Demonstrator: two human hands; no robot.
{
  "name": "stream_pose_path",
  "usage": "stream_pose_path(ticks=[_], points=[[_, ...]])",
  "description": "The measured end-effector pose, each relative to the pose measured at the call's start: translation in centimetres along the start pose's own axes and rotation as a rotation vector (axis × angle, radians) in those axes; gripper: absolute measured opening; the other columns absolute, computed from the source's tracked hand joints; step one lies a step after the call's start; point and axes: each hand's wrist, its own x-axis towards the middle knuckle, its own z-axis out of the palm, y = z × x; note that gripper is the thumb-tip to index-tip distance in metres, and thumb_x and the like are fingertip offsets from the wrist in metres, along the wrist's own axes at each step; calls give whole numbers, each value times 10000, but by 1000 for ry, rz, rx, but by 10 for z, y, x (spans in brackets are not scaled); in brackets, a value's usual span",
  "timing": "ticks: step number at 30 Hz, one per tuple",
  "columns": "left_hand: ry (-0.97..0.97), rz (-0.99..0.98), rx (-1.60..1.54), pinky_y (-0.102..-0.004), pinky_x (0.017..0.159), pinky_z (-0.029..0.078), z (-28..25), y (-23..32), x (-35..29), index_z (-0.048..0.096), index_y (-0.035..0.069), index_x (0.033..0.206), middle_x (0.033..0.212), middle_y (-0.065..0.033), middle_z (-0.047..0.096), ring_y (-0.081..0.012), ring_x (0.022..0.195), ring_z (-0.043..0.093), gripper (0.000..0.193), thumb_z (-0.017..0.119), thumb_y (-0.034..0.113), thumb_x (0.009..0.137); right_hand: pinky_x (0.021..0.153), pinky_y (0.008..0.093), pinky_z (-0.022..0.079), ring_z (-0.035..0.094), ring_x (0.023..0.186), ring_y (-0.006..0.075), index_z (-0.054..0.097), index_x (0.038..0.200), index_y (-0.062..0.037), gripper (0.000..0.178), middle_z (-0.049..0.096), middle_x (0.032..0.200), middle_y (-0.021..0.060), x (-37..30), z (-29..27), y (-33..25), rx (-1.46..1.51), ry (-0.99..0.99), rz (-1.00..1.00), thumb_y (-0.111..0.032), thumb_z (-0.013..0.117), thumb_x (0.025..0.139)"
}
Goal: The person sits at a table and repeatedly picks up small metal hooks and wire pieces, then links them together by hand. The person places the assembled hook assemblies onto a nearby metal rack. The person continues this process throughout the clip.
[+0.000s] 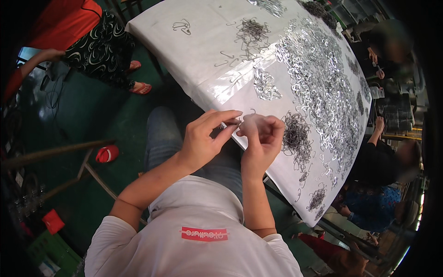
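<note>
My two hands meet over the near edge of a table covered in white sheeting [203, 60]. My left hand [206, 135] is closed, its thumb and fingertips pinching a small dark metal hook [233, 123]; much of the hook is covered by the fingers. Close beside it, my right hand [262, 138] has its fingers curled in, and they are partly smeared by motion. Whatever those fingers hold is too blurred to make out. Just beyond the hands lies a neat bundle of shiny metal hooks [266, 85]. A darker heap of hooks [296, 134] sits to the right of my right hand.
A wide spread of bright hooks [318, 83] covers the table's right part. Another dark pile [253, 31] lies farther off. A person in patterned trousers [104, 51] stands at the left; other people [376, 157] are along the right side. A red object [107, 153] is on the green floor.
</note>
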Motion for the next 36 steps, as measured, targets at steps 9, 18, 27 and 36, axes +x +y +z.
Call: stream_pose_path(ticks=[9, 18, 27, 36], points=[[-130, 250, 199, -360, 730, 499, 56, -87, 76, 696, 46, 929, 864, -97, 672, -260, 808, 616, 134, 697, 87, 802, 649, 258, 520, 606, 727, 164, 392, 1035, -43, 302, 617, 906, 176, -12, -19, 12, -83, -6, -201, 101, 597, 866], [-311, 139, 755, -415, 807, 435, 145, -124, 114, 676, 88, 864, 842, -36, 625, -230, 943, 565, 126, 660, 205, 822, 652, 253, 534, 607, 726, 139, 395, 1005, -44, 284, 619, 933, 166, -22, -29, 16, -134, -31, -147, 108, 586, 862], [-280, 111, 476, -402, 800, 447, 115, -115, 109, 663, 68, 931, 877, -47, 651, -249, 924, 573, 106, 626, 112, 842, 650, 253, 530, 600, 723, 139, 394, 1000, -41, 276, 616, 916, 154, -24, -28, 19, -138, -63, -138, 113, 578, 863], [-305, -498, -290, -263, 750, 474, 13, -43, 59, 658, -3, 1043, 956, -52, 694, -108, 886, 631, 211, 625, 151, 902, 671, 254, 543, 622, 750, 144, 456, 995, 15, 211, 640, 907, 143, -11, -19, 23, -176, -56, -151, 60, 619, 869]])
